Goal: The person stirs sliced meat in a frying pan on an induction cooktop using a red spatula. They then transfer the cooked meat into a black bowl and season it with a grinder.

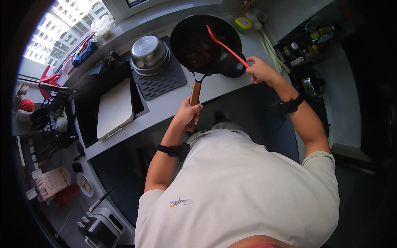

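Got a wire rack (pixel 50 105) way over at 9 o'clock, crammed with dark pans (pixel 39 115). See a small tub (pixel 89 192) at 8 with pale lumps (pixel 84 182) in it, too small to name. Spot the sink (pixel 143 110) between 9 and 10, mostly covered by a slanted white board (pixel 115 108); can't tell if propped on the rim or standing inside. Got metal bowls (pixel 148 51) at 11 on a grey mat (pixel 163 84), with the top one flipped bottom up.

Find the left hand (pixel 188 113) just left of centre, fingers wrapped snugly round the wooden handle (pixel 195 93) of the wok (pixel 182 35). See that wok at 12, with dark reddish pieces (pixel 198 51) inside, pretty dim. Got a red spatula (pixel 225 47) slanting in over its right rim, gripped by the right hand (pixel 262 70) near 2 with fingers curled round the end. Can't tell if touching the food. Also got a yellow-green box (pixel 243 24) at 1, contents hidden.

Edges: got a strip of counter (pixel 163 106) between mat and front edge for elbow room, with the handle poking out past that edge. Tighter toward 2, with spring onions (pixel 271 49) lying just beside the right hand, then bottles (pixel 304 53).
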`<state>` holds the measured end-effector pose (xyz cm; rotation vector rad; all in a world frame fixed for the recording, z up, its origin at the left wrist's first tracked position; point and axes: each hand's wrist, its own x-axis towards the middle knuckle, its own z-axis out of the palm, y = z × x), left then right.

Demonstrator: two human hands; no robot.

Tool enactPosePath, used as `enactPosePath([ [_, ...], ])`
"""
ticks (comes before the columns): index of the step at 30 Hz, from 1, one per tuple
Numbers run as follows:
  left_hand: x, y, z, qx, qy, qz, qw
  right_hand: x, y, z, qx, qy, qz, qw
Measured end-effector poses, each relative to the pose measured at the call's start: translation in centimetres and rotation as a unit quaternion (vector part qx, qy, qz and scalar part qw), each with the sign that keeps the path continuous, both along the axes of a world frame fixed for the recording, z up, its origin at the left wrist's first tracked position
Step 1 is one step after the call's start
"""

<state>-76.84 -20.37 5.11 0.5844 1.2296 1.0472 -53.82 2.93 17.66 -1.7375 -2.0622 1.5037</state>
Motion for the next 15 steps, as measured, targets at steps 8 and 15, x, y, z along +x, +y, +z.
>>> enactPosePath([
  [8,2.8,2.2,1.4,-0.009,0.009,0.008,1.000,0.0,10.6,0.6,-0.044,-0.040,0.065,0.996],
  [15,7.0,4.8,2.6,-0.030,-0.010,0.060,0.998,3.1,15.5,6.9,0.351,-0.129,0.302,0.877],
])
